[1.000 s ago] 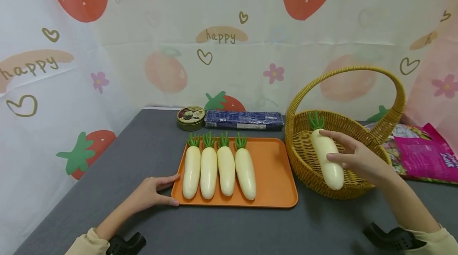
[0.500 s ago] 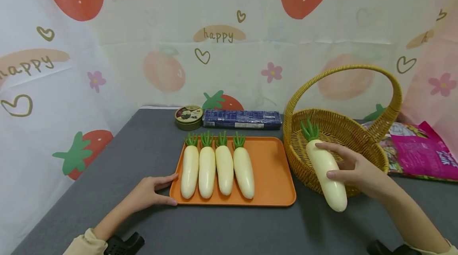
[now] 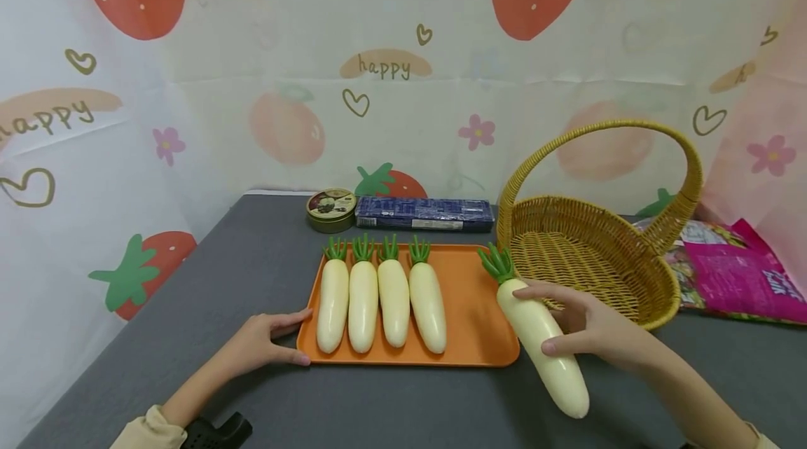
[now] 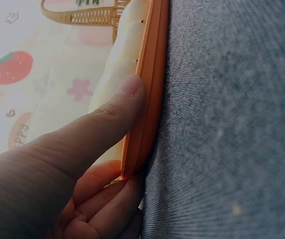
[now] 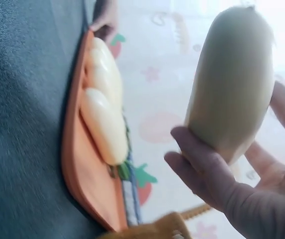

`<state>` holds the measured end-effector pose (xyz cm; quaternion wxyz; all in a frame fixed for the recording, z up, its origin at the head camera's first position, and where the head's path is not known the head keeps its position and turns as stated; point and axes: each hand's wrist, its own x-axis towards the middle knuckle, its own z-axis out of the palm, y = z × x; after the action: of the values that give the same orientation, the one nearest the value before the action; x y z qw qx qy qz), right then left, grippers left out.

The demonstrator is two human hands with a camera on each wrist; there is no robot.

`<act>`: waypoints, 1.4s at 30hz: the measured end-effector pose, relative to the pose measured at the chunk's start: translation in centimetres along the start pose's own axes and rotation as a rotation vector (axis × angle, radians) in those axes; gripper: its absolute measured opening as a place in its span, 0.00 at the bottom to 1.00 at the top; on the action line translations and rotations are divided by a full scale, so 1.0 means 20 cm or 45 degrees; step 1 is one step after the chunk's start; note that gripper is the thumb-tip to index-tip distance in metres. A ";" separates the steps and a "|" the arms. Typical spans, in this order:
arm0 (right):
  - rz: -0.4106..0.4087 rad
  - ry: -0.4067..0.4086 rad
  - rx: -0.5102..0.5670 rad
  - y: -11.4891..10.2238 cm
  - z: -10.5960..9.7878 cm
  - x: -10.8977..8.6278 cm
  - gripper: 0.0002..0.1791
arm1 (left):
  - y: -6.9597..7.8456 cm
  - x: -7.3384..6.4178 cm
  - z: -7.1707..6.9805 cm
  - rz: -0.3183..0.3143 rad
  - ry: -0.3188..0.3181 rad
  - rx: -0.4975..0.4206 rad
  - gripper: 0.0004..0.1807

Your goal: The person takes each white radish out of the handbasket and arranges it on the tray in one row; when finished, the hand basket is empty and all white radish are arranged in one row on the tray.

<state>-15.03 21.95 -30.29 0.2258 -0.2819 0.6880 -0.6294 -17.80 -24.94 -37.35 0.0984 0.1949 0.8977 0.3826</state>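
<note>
My right hand (image 3: 589, 323) grips a white radish (image 3: 539, 337) with green leaf stubs, held tilted in the air between the tray's right end and the basket. In the right wrist view the radish (image 5: 234, 84) sits between thumb and fingers. My left hand (image 3: 267, 340) holds the front left corner of the orange tray (image 3: 479, 337); in the left wrist view its thumb presses on the tray's side wall (image 4: 149, 99) and the fingers bend round the corner. Several white radishes (image 3: 362, 309) lie side by side on the tray's left part, leaves toward the back.
Behind the tray's right end stands a wicker basket (image 3: 665, 288) with a tall handle. A round tin (image 3: 330, 211) and a long blue package (image 3: 425, 214) lie along the back. A pink bag (image 3: 744, 274) lies right of the basket. A grey cloth (image 3: 391, 407) covers the table.
My right hand has brought the radish out of the basket, leftward and toward me, to beside the tray's right edge. The left hand keeps its hold on the tray.
</note>
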 end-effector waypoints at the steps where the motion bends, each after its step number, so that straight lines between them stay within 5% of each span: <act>1: 0.034 0.028 -0.015 0.00 0.01 0.02 0.30 | 0.00 0.00 0.00 -0.001 -0.002 -0.003 0.42; 5: 0.121 0.153 -0.075 0.04 0.06 0.14 0.33 | 0.01 0.00 0.00 0.002 -0.001 -0.019 0.42; 16: 0.101 0.348 -0.448 0.23 0.08 0.42 0.35 | 0.00 0.00 0.01 -0.007 0.000 -0.036 0.42; 25: 0.114 0.370 -0.688 0.27 0.09 0.52 0.34 | 0.00 0.00 0.01 -0.008 0.000 -0.038 0.42; 42: 0.134 0.283 -0.864 0.25 0.11 0.59 0.35 | 0.01 -0.01 0.00 0.004 0.004 -0.027 0.42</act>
<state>-22.81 12.62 -35.02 0.0752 -0.2349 0.8917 -0.3794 -17.60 -24.89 -37.19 0.0985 0.1948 0.8934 0.3926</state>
